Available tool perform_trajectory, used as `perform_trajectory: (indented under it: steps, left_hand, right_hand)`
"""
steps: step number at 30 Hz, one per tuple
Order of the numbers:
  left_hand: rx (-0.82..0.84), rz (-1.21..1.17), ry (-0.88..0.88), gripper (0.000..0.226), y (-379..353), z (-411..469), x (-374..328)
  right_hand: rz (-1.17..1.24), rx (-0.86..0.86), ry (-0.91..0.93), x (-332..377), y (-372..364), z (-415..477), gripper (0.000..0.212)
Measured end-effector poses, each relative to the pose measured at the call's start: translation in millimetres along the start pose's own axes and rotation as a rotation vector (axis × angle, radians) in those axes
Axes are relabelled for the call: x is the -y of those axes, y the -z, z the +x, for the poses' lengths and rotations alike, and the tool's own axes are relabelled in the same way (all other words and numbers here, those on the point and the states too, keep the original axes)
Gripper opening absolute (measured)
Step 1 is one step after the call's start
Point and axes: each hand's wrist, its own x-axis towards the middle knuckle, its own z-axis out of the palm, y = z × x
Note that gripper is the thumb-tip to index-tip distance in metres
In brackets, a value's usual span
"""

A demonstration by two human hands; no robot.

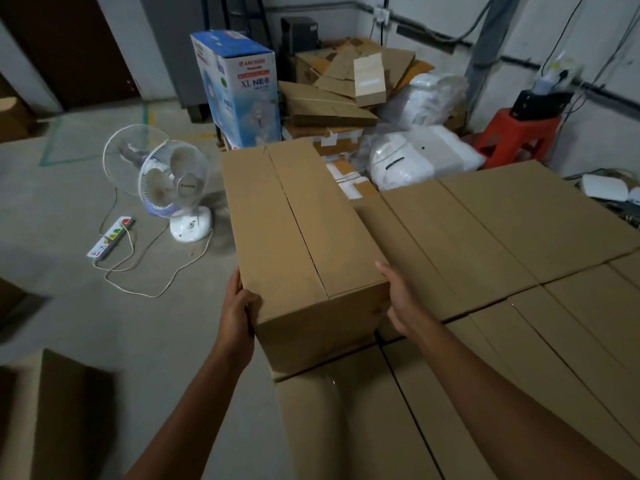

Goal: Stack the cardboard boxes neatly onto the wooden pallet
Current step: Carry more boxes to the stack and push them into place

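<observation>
A person's left hand (239,306) wraps the near corner of a cardboard box (298,230) while the right hand (398,299) presses flat against its other side. This two-handed grip holds it at the left edge of the stacked boxes (519,237). Sliding it square against its neighbours, edges flush, should keep the pile neat. The pallet is hidden.

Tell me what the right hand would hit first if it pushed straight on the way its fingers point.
Nothing at once, it seems. The right hand lies flat against the cardboard box and would slide along that side, above the stacked boxes. Beyond, probably the flat packages, though depth is unclear.
</observation>
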Motion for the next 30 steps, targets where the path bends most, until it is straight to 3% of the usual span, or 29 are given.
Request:
perform_trajectory:
  steps: [4,8,13,16,19,24,30]
  left_hand:
    - [-0.029,-0.016,0.001,0.067,-9,-2,4]
    - [-0.034,-0.008,0.013,0.062,-13,-5,8]
    - [-0.046,-0.004,-0.008,0.060,-13,-12,9]
    - [-0.051,0.006,-0.004,0.060,-11,-11,8]
    - [-0.050,0.026,0.001,0.059,-10,-12,8]
    - [-0.050,0.036,0.016,0.059,-10,-12,6]
    - [-0.042,0.044,0.025,0.062,-11,-11,10]
  right_hand:
    - [-0.007,-0.019,0.014,-2,3,2,0.064]
    - [-0.011,-0.026,-0.007,-5,11,-2,0.052]
    - [0.016,-0.017,-0.003,-10,16,-8,0.058]
    - [0.013,0.002,0.002,-12,14,-9,0.077]
    - [0.014,0.025,-0.002,-15,13,-6,0.079]
    - [-0.014,0.020,0.012,-13,18,-8,0.108]
    - [-0.070,-0.082,0.002,-3,18,-21,0.087]
